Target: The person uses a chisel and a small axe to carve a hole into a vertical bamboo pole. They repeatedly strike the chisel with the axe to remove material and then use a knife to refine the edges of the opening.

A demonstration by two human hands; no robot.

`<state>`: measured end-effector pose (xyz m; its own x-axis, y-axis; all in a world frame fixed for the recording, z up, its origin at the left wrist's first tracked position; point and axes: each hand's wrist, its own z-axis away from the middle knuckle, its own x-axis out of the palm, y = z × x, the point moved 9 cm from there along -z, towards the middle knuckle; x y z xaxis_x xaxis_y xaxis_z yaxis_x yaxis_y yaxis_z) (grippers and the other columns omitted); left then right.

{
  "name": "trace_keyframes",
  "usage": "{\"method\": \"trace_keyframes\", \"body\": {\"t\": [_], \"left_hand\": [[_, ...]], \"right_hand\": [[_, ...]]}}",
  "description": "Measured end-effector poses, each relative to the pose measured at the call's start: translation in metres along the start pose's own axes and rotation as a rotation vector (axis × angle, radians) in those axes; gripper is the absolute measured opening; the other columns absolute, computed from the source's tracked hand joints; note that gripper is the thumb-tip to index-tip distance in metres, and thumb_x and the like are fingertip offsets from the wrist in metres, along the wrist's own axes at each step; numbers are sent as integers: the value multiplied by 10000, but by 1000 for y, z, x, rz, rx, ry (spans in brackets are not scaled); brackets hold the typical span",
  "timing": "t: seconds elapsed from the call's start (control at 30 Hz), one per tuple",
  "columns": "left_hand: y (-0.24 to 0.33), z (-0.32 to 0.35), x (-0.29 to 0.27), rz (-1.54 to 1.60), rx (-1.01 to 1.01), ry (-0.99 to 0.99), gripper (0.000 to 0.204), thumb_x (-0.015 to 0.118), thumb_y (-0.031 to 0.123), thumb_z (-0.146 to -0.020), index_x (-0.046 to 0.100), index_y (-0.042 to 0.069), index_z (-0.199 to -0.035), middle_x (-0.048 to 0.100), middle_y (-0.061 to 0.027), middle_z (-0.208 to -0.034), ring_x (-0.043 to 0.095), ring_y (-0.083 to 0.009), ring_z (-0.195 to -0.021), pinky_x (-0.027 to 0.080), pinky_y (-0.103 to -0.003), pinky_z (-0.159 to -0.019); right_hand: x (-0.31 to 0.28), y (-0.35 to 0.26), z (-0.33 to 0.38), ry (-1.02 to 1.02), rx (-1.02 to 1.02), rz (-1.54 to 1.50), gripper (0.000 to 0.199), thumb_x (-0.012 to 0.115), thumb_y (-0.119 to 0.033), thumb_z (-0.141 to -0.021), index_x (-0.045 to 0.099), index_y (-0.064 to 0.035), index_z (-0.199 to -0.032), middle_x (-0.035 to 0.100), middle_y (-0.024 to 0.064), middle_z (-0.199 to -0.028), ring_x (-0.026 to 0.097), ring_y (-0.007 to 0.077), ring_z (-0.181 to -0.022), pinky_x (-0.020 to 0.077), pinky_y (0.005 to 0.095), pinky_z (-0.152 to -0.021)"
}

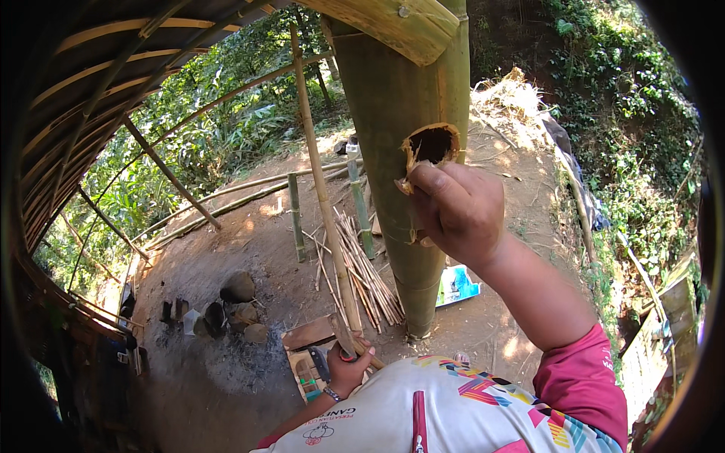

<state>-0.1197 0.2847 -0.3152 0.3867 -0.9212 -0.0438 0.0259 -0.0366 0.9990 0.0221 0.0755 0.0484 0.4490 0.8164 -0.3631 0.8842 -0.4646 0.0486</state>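
Observation:
A thick green bamboo post stands upright in front of me, with a rough-edged hole cut in its side. At the lower left edge of that hole, my right hand is closed, thumb and finger pinching a pale bamboo splinter. Low near my waist, my left hand is wrapped round the handle of a large knife, its broad blade pointing up and away. A thin bamboo pole rises just beyond the knife.
Thin sticks lie heaped on the ground behind the post. Short green bamboo stakes stand nearby. A wooden tray with tools sits beside my left hand. Stones and ash lie further left. Pale bamboo is fixed across the post's top.

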Motion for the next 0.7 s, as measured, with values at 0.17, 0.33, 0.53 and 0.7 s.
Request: {"method": "trace_keyframes", "body": {"t": [0.17, 0.33, 0.53, 0.7], "left_hand": [[7, -14, -2, -57, 74, -53, 390, 776, 43, -825, 595, 1, -1168, 697, -55, -945, 676, -139, -890, 544, -308, -807], [9, -21, -4, -54, 139, -107, 387, 776, 44, -824, 596, -2, -1164, 692, -58, -952, 670, -139, -906, 534, -307, -825], [-1, -25, -15, -31, 115, -129, 398, 779, 39, -820, 595, -5, -1170, 697, -62, -952, 672, -141, -902, 535, -304, -826], [-13, -27, -32, -25, 89, -86, 387, 777, 33, -824, 593, -6, -1162, 706, -69, -945, 678, -144, -887, 542, -303, -812]], "right_hand": [[3, -1, 11, -60, -55, 28, 279, 706, -50, -740, 642, -110, -1005, 599, 43, -747, 610, 252, -627, 469, 370, -512], [-7, 10, 10, -8, 260, -369, 291, 655, -22, -849, 635, -77, -1135, 634, 56, -820, 611, 160, -658, 481, 307, -573], [-10, 46, 15, 103, 898, -720, 250, 672, -234, -971, 665, -2, -1062, 660, 14, -827, 554, 38, -708, 440, 225, -642], [0, 36, -4, -101, 761, -408, 336, 716, -321, -946, 685, 9, -893, 620, 13, -646, 536, 66, -589, 422, 255, -549]]}}
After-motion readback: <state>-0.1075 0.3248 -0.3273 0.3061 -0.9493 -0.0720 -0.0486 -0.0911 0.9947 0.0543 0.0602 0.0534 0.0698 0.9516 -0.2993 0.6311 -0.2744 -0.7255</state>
